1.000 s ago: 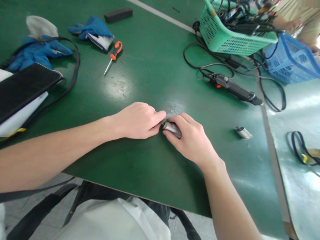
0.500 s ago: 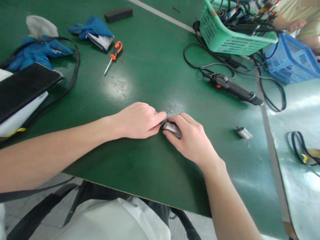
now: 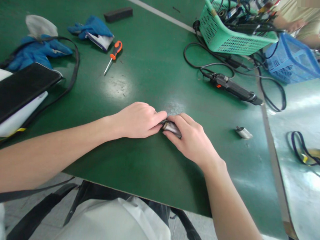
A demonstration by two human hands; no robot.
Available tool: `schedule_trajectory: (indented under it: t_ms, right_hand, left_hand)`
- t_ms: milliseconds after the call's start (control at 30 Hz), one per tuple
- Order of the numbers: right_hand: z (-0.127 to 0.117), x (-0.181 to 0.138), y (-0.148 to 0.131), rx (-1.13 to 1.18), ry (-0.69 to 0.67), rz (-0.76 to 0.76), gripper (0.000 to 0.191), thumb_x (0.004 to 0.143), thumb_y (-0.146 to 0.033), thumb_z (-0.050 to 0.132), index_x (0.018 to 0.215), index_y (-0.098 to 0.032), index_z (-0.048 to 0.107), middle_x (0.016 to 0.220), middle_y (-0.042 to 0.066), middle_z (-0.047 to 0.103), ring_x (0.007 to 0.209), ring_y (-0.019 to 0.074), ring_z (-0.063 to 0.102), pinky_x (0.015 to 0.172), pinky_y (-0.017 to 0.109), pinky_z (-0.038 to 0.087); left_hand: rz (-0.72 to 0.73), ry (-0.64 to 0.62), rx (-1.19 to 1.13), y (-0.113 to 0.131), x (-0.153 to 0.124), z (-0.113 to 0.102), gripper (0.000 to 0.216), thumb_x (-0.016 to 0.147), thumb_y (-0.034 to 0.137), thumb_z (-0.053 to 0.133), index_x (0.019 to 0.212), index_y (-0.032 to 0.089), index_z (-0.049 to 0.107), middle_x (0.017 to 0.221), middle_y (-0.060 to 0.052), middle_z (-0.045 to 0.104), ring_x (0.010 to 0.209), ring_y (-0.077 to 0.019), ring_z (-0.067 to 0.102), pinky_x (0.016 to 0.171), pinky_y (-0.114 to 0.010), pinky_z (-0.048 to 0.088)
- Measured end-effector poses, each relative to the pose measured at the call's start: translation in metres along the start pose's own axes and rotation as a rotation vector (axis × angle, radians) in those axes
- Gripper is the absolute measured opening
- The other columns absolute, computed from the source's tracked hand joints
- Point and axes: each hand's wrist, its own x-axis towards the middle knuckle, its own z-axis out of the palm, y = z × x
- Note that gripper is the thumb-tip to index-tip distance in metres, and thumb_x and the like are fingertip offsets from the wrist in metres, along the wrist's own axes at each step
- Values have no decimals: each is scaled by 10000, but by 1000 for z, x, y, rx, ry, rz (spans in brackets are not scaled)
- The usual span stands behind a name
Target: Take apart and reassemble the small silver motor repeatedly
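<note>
My right hand [image 3: 192, 136] is closed around a small silvery metal cylinder [image 3: 172, 128], which looks like a small electric motor. Its left end faces my left hand [image 3: 140, 120]. The left thumb and forefinger are pinched together at that end, on a small dark part that I cannot make out. Both hands rest low over the green table, with their fingertips almost meeting. A similar silvery cylinder [image 3: 243, 132] lies on its side to the right of my right hand.
Beyond my hands lie an orange-handled screwdriver [image 3: 113, 55], blue gloves [image 3: 93, 28] and a dark block [image 3: 118, 14]. A black power screwdriver [image 3: 234, 88] with its cord lies at right, before a green basket [image 3: 233, 47] and a blue basket [image 3: 294, 66]. A black phone-like slab [image 3: 22, 91] is at left. Another person's hands show top right.
My hands hold nearly the same pose; the left fingertips have shifted very slightly at the cylinder's end. The other person's hand at top right has moved a little.
</note>
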Motion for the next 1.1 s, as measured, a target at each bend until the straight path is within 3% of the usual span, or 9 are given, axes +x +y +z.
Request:
schedule_trajectory:
  t_ms: [133,300,400,500,600,700,900,1100]
  right_hand:
    - [-5,-1,-1,-37,-41,-85,275,1043,-243,506,1310,-234,573,1141,110,647,1053,279,635,901,423,549]
    - [-11,-1,2,-168,-100,-101,308,1050,-193,439,1276,-250,640,1242,122,660,1114,283,629,952,452,549]
    - [-14,-2,29,-291,-33,36,327,1003,-169,482,1272,-243,653,1215,126,694,1171,320,615,996,498,528]
    - [-20,-9,77,-411,109,225,346,946,-148,487,1229,-223,673,1209,143,714,1229,358,598,1060,570,475]
    - [-29,-25,124,-417,203,360,417,875,-124,466,1222,-215,678,1237,146,718,1203,339,627,1060,547,473]
    - [-39,-44,152,-410,265,455,430,854,-180,461,1218,-223,687,1208,139,732,1146,343,655,1016,518,495]
    - [-54,-76,169,-340,274,552,404,904,-272,489,1252,-279,695,1163,158,744,1095,374,665,923,507,474]
    - [-53,-87,174,-361,394,702,364,872,-295,539,1166,-253,751,935,148,727,940,390,668,830,550,471]
  left_hand:
    - [-66,-40,-16,0,0,-3,310,1023,448,527,1009,159,638,767,-69,723,697,-242,704,614,-309,433]
    - [-106,-101,-9,-1,2,-6,448,1020,584,519,1042,153,640,796,-84,731,727,-264,713,605,-315,413]
    - [-99,-135,5,-1,3,-7,440,1016,583,531,1021,157,645,807,-87,731,739,-266,712,614,-320,412]
    - [-81,-152,0,-1,2,-7,388,1022,535,547,984,164,654,809,-81,727,736,-247,702,631,-313,417]
    - [-63,-135,-17,-2,2,-5,367,1028,503,547,963,163,667,802,-80,722,729,-232,690,651,-310,426]
    - [-58,-123,-25,-2,1,-5,357,1030,487,544,961,162,675,799,-78,721,724,-222,683,654,-306,428]
    - [-41,-117,-6,-1,2,-5,299,1027,428,555,951,163,669,798,-76,722,711,-217,680,635,-303,417]
    - [-12,-76,-4,-1,2,-4,259,1013,384,574,929,159,670,775,-72,719,684,-216,675,607,-305,406]
